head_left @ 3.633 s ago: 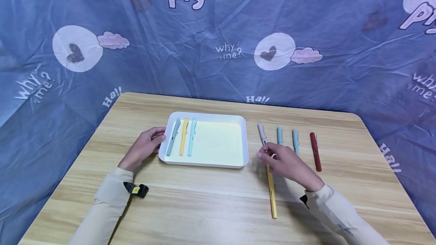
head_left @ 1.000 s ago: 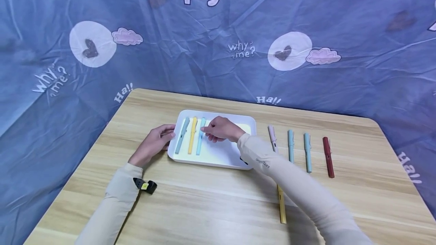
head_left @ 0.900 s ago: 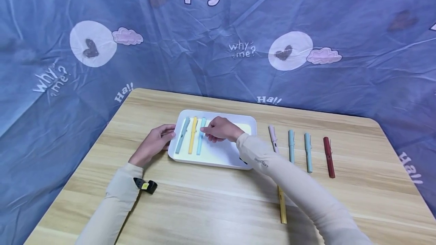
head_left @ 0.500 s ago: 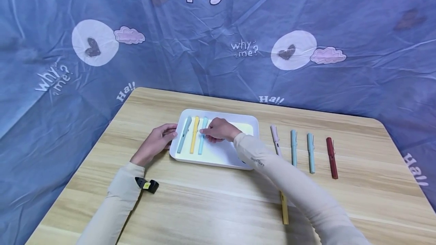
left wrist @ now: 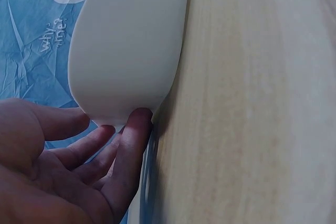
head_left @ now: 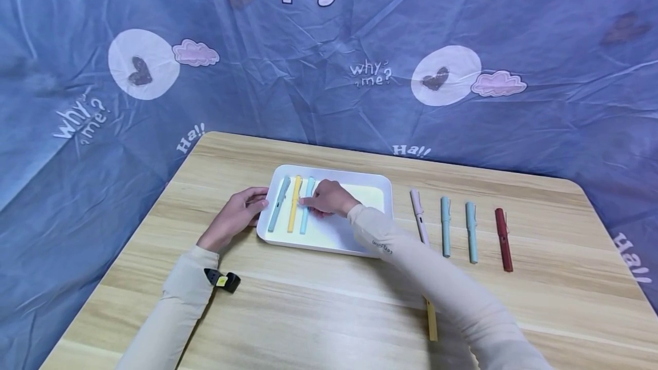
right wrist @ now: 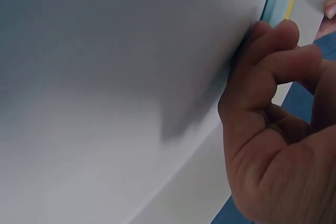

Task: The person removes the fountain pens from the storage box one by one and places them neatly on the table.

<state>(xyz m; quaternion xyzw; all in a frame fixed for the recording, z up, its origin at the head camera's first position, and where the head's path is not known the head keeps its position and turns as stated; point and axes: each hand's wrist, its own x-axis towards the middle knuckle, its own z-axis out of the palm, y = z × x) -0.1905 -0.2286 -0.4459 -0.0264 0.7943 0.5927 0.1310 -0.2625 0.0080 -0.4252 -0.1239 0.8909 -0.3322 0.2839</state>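
Observation:
A white tray [head_left: 349,249] lies on the table with three pens side by side in its left part: a grey-blue pen [head_left: 279,204], a yellow pen [head_left: 295,204] and a light blue pen [head_left: 304,222]. My left hand [head_left: 233,218] grips the tray's left end, thumb at the rim and fingers against the outer wall, as the left wrist view shows. Inside the tray, my right hand [head_left: 331,197] pinches the light blue pen, its thumb across the pen's middle. In the right wrist view the curled fingers [right wrist: 262,77] touch that pen's edge; the thumb is mostly hidden.
Right of the tray lie a lavender pen [head_left: 418,216], two blue pens [head_left: 445,227], [head_left: 471,233] and a dark red pen [head_left: 504,238]. My right forearm [head_left: 437,273] crosses above another yellow pen [head_left: 432,321], partly covering it. A blue patterned cloth [head_left: 329,101] hangs behind the table.
My right hand has gone from beside the lavender pen into the tray, to the light blue pen, then slid slightly left there. The left hand keeps its place on the tray; the view has shifted.

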